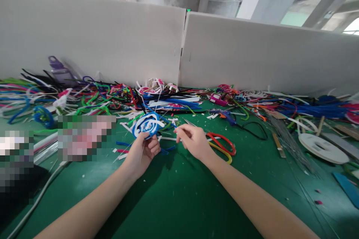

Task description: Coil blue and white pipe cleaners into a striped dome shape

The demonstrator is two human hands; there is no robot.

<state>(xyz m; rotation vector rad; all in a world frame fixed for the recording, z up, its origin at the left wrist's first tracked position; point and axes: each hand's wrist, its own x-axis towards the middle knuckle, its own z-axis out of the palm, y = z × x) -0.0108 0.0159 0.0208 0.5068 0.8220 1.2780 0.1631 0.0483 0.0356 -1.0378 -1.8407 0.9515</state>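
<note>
My left hand point(145, 151) is closed around the underside of a blue and white pipe-cleaner spiral point(147, 124), thumb on its near edge. Thin, stiff strands stick out around that hand. Right of the spiral, my right hand point(193, 140) has thumb and fingertips pinched together. A small white and blue bit point(174, 122) shows just beyond those fingertips; whether they hold it is unclear. Behind the knuckles a pointed metal blade point(189, 122) shows. Red point(228, 145) and yellow point(226, 155) loops lie beside the right wrist, and the hand hides whether they join the blade.
Heaps of coloured pipe cleaners point(174, 102) line the white partition point(92, 37). A blue glue gun point(228, 117) with a black cord lies at right, near a pink box point(218, 99). Further right is a white spool point(322, 147). A purple bottle point(60, 71) and white cable point(42, 194) are left.
</note>
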